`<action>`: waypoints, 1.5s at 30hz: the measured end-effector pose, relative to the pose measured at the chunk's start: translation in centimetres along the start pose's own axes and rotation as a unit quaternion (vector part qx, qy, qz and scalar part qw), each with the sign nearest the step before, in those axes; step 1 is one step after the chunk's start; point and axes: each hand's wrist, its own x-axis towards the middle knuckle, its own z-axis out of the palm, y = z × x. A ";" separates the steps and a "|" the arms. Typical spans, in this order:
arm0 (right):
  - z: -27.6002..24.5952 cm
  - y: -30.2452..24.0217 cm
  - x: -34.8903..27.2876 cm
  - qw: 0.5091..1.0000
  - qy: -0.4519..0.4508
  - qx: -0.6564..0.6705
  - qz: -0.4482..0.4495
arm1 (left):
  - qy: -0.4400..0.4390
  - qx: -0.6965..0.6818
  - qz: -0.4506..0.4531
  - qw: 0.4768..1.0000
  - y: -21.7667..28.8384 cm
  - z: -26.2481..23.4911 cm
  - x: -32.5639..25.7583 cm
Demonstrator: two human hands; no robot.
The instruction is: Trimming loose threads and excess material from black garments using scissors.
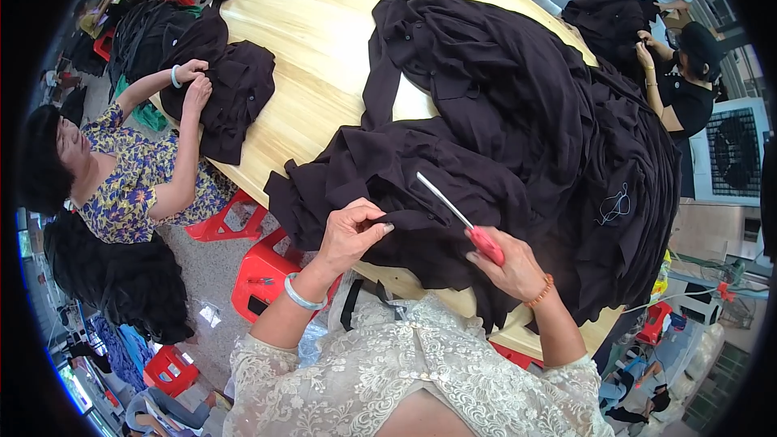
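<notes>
Left hand (pixel 350 233) pinches a fold of the black garment (pixel 388 186) at the near table edge — thumb and fingertips closed together on the cloth, the fold sitting right under the fingertips. Right hand (pixel 508 269) is wrapped shut around the pink handle of a thread snipper (pixel 461 221); its thin metal blade runs up and left from the fist, lying over the same garment just right of the left hand's fingers, tip close to the pinched fold but whether it touches the cloth can't be told.

The garment is the near end of a big heap of black clothing (pixel 534 113) covering the right half of the round wooden table (pixel 316 40). A loop of white thread (pixel 613 206) lies on the heap, well right of both hands.

Left side — another person in a floral top works a separate black pile (pixel 231 89) with both hands. Far right, a person in black handles more dark cloth (pixel 607 16). Red plastic stools (pixel 259 275) stand under the table edge. No readable labels or packages near the hands; a white box with a dark grille (pixel 732 150) stands at the right rim.
</notes>
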 end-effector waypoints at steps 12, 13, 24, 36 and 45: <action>-1.5 -2.9 -3.6 0.986 -0.105 -0.125 0.043 | 0.012 0.088 0.057 0.994 0.8 1.7 0.5; -1.4 -2.8 -3.7 0.985 -0.113 -0.126 0.041 | 0.010 0.089 0.059 0.994 1.1 1.7 0.5; 7.7 0.4 2.2 0.989 -0.072 0.077 -0.108 | 0.077 0.090 0.325 0.938 14.4 -1.8 3.3; -12.7 5.4 5.0 0.893 0.363 -0.265 0.034 | 0.147 -0.057 0.406 0.900 19.6 -5.8 20.1; -9.2 3.0 6.4 0.968 0.196 -0.139 0.074 | 0.133 0.192 0.113 0.966 6.0 -5.4 18.9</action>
